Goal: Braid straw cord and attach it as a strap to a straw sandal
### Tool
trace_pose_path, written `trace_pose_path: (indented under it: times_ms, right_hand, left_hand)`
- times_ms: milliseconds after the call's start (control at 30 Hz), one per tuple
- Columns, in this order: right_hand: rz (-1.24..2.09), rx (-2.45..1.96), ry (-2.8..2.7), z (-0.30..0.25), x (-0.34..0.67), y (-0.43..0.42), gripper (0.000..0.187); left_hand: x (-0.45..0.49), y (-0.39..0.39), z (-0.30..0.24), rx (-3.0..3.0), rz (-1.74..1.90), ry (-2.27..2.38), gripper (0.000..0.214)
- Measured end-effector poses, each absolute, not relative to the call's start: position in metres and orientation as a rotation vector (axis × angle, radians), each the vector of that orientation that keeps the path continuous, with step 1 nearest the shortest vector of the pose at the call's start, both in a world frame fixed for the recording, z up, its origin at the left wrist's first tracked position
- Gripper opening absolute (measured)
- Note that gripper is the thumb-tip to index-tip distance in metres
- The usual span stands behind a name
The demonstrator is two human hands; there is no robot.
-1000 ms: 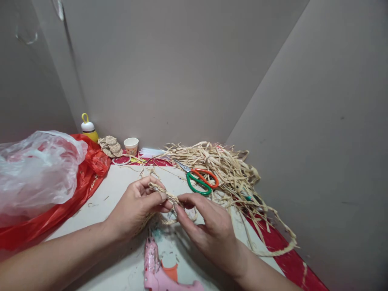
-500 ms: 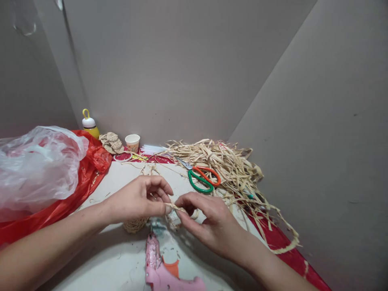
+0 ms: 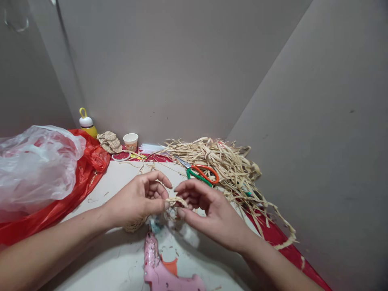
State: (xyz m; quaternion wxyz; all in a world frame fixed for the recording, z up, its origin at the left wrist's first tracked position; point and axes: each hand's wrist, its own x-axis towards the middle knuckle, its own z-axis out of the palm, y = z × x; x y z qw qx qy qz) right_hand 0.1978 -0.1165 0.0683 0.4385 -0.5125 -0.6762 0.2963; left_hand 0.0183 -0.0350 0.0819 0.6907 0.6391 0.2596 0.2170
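My left hand (image 3: 142,198) pinches a pale straw braid (image 3: 177,200) between thumb and fingers. The braid arches across to my right hand (image 3: 207,210), whose thumb and curled fingers are loosely around its other end. Under my left wrist a coiled woven straw piece (image 3: 134,226) shows in part, the rest hidden by the hand. Just in front of both hands a pink hot glue gun (image 3: 162,270) with an orange trigger lies on the white board (image 3: 106,250). Its nozzle points toward the braid.
Scissors (image 3: 201,173) with orange and green handles rest against a heap of loose straw (image 3: 212,155). At the back stand a paper cup (image 3: 131,142), a woven straw bundle (image 3: 109,142) and a yellow bottle (image 3: 87,124). Plastic bags (image 3: 42,165) fill the left side. Grey walls enclose the table.
My right hand's fingers have opened wider and risen slightly, uncovering more of the braid. My left hand keeps its pinch. The view has shifted slightly.
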Motion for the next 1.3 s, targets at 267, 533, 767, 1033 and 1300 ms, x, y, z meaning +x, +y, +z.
trace_pose_path:
  times_ms: [267,533,767,1033,1300]
  right_hand:
    - [0.99,-1.167,-1.246,0.064,0.192,-0.115,0.017]
    - [1.16,-1.091,-0.965,0.056,0.185,-0.111,0.026]
    - [1.31,-0.971,-0.746,0.053,0.177,-0.11,0.024]
    - [1.274,-0.993,-0.695,0.049,0.176,-0.11,0.021]
    - [1.3,-0.987,-0.67,0.046,0.175,-0.108,0.026]
  left_hand:
    - [0.018,-0.036,0.076,1.308,0.632,0.576,0.029]
    - [0.023,-0.041,0.064,1.283,0.767,0.555,0.028]
    - [0.024,-0.042,0.055,1.33,0.842,0.522,0.026]
    - [0.025,-0.04,0.062,1.392,0.76,0.562,0.018]
    - [0.026,-0.04,0.061,1.298,0.689,0.586,0.024]
